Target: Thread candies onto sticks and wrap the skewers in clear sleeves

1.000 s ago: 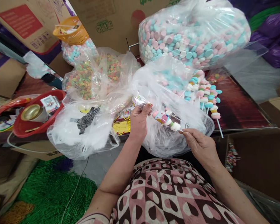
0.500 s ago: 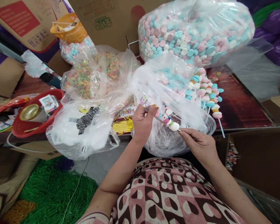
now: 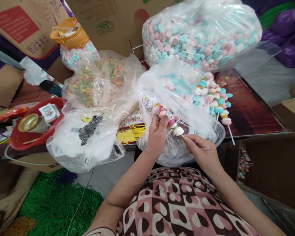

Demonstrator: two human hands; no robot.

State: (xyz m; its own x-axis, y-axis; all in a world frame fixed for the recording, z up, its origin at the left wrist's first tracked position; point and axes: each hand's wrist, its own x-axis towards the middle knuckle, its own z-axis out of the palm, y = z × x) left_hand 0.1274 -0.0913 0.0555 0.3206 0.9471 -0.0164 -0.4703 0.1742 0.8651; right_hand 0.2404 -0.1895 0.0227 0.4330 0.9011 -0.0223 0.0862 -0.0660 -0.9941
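Observation:
A marshmallow skewer [image 3: 179, 131] is held between my hands, tilted with its white marshmallow end toward my right hand. Its upper part sits in a clear printed wrapper [image 3: 149, 104]. My left hand [image 3: 158, 131] is closed around the wrapped marshmallows, thumb and fingers pressing them. The stick's bare end is pinched by the thumb and finger of my right hand [image 3: 201, 149]. Beneath both hands spreads a clear plastic bag [image 3: 167, 152]. Several finished-looking skewers [image 3: 215, 95] lie to the right on the dark red table [image 3: 253, 111].
A big bag of marshmallows [image 3: 199, 42] stands at the back. Bags of ring-shaped candy [image 3: 88, 78], yellow ties [image 3: 130, 133] and a red basin [image 3: 17, 136] lie leftward. An open cardboard box [image 3: 270, 164] sits low at the right, with several skewers inside.
My left hand has slid down the wrapper toward the white marshmallow end, so more of the wrapper's printed top shows. The right hand still pinches the stick. The view has shifted slightly.

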